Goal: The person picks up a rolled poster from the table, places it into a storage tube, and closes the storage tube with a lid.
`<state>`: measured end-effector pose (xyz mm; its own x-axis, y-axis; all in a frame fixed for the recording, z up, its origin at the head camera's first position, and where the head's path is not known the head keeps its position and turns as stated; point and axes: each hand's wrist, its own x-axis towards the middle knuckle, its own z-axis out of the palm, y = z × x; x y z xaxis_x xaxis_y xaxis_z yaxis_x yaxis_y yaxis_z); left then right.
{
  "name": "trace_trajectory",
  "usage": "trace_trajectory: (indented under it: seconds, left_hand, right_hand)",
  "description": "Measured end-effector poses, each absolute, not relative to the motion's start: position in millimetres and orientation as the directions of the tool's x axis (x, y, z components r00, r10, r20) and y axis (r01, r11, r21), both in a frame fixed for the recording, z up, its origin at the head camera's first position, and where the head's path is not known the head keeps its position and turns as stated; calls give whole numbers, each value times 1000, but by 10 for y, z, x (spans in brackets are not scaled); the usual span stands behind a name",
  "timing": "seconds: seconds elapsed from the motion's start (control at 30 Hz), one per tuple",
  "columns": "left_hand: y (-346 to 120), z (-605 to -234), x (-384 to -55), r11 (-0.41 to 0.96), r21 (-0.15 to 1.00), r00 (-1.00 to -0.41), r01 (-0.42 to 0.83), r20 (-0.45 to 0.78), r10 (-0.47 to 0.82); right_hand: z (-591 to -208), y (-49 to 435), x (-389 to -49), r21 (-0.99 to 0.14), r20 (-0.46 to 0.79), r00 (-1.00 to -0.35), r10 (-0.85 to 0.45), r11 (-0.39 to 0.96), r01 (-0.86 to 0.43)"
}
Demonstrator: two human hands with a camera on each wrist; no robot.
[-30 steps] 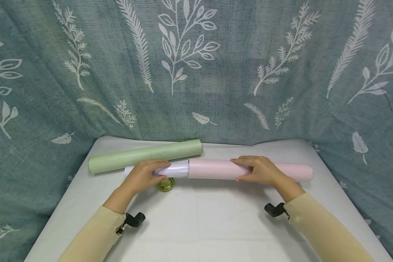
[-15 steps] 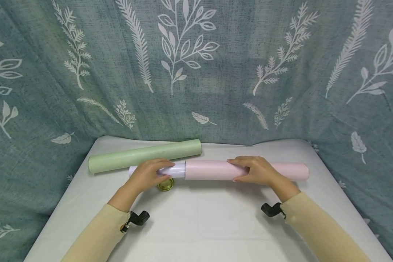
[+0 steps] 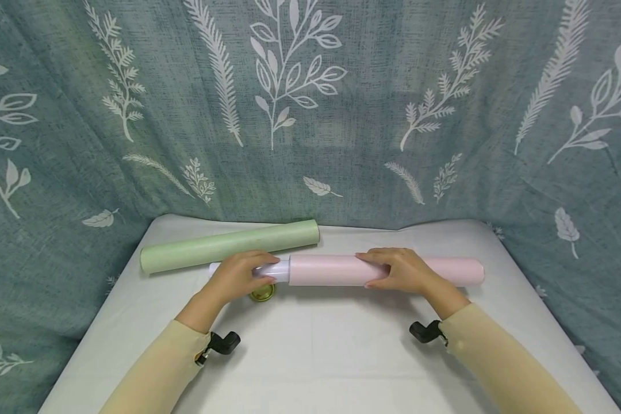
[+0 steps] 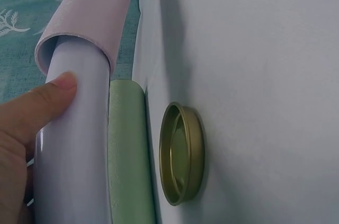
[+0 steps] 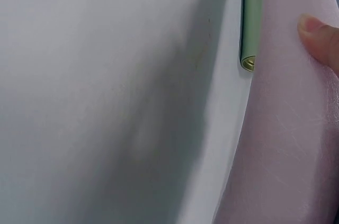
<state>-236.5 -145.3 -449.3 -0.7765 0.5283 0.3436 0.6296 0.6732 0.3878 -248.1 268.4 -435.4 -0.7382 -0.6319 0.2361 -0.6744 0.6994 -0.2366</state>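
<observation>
A pink cardboard tube [image 3: 326, 270] lies sideways in front of me, and my right hand [image 3: 401, 269] grips it around its middle. Out of its left opening sticks a glossy white roll [image 3: 280, 271], partly inside the tube. My left hand [image 3: 243, 275] holds this roll, its thumb along the near side just short of the tube's rim. The left wrist view shows the roll [image 4: 74, 144] entering the pink tube [image 4: 92, 17]. On the table below the roll lies a gold metal lid [image 4: 183, 152], partly hidden by the left hand in the head view.
Behind the roll lies a green tube [image 3: 227, 246], slanting slightly; the right wrist view shows a gold cap in the green tube's end [image 5: 253, 57]. A white cloth covers the table [image 3: 310, 356]. A patterned curtain [image 3: 362, 115] hangs at the back and sides.
The white roll has slid further right into the pink tube, so less of it shows. The left hand has moved right, while the right hand and pink tube have shifted slightly left.
</observation>
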Motion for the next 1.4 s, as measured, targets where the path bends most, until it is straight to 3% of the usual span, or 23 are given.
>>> trace_trajectory:
  seconds: [0.43,0.77,1.03,1.4]
  left_hand:
    - [-1431,-4482,-2374,693,358,-780,626,309,545]
    - [-1593,-4391,-2319,701,364,-787,613,361,501]
    - [-1854,-4406,-2226,704,449,-828,550,407,387]
    - [-2118,-4555,-2190,633,594,-860,497,432,270]
  right_hand:
    - [-4383,2656,-2486,-232,221,-751,-622,714,-660]
    - [-4413,2705,-2500,-227,243,-741,-626,706,-670]
    - [-4423,2773,-2490,-227,297,-721,-626,687,-690]
    - [-4389,2813,-2456,-245,272,-742,-613,702,-669]
